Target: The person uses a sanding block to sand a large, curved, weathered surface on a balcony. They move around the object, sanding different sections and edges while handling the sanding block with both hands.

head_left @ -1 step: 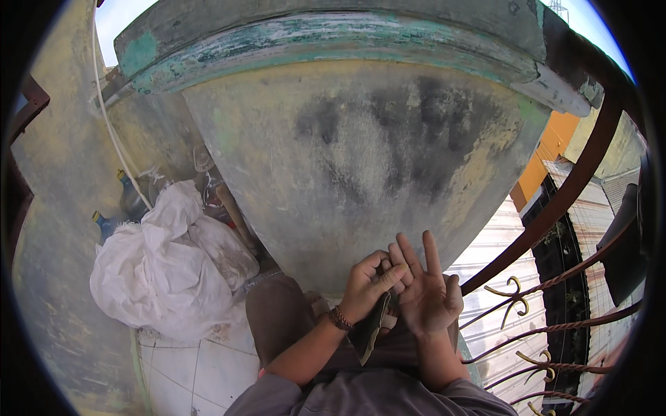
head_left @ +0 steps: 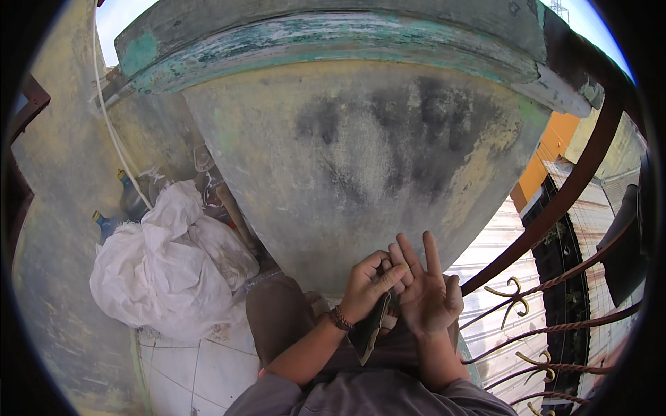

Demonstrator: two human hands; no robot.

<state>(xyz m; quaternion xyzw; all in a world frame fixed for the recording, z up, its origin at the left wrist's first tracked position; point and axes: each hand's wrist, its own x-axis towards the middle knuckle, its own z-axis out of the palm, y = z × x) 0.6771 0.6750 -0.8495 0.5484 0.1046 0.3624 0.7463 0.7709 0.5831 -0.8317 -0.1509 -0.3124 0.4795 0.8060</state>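
Note:
My left hand (head_left: 371,283), with a braided bracelet at the wrist, is closed, its thumb and fingertips pinching at the fingers of my right hand. From below its palm hangs a dark folded piece of sandpaper (head_left: 369,331) with a ragged, pale edge. How the left fingers grip that sheet is partly hidden. My right hand (head_left: 429,299) is turned palm up, two fingers stretched out and the thumb apart; dust greys its fingertips. Both hands are above my lap, in front of a worn plastered wall (head_left: 277,166) with dark grey smudges and yellowish patches.
A white sack (head_left: 166,270) slumps at the left on white tiles (head_left: 201,367). Behind it are bluish bottles (head_left: 132,197) and a wooden handle (head_left: 236,216). On the right runs an iron railing (head_left: 555,222) with curled ornaments, corrugated roofing (head_left: 510,256) beyond it. A painted ledge (head_left: 333,41) tops the wall.

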